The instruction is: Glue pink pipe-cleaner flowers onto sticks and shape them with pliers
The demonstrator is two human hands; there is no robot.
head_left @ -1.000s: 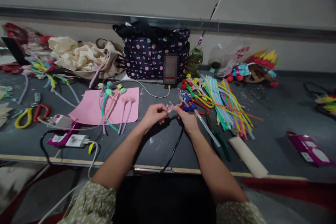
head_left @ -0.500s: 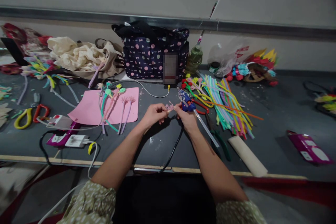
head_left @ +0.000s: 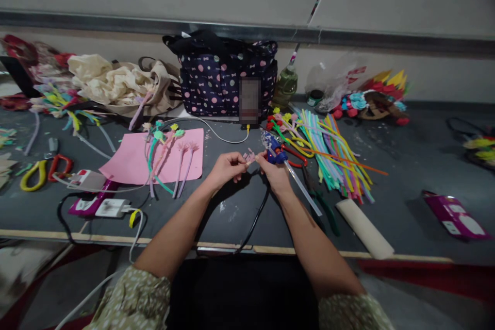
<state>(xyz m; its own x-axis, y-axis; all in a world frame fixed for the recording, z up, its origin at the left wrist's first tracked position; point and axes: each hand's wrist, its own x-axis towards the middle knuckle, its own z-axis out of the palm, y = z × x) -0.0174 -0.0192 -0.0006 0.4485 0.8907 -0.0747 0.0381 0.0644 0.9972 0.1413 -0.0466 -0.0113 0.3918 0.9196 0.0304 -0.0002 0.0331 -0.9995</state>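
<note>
Fingers of left hand and right hand pinched a pink bud; several flowers lay finished, sticks apparently untouched.

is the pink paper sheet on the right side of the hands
No, the pink paper sheet lies on the table left of the left hand, which pinches a small pink piece.

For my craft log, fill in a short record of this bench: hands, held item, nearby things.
Left hand: pinches pink piece
Right hand: pinches the same pink piece
By right hand: blue glue gun
Left of hands: pink sheet bearing craft flowers
Right of hands: heap of coloured craft wires
Behind: spotted bag
Surface: dark table
</note>
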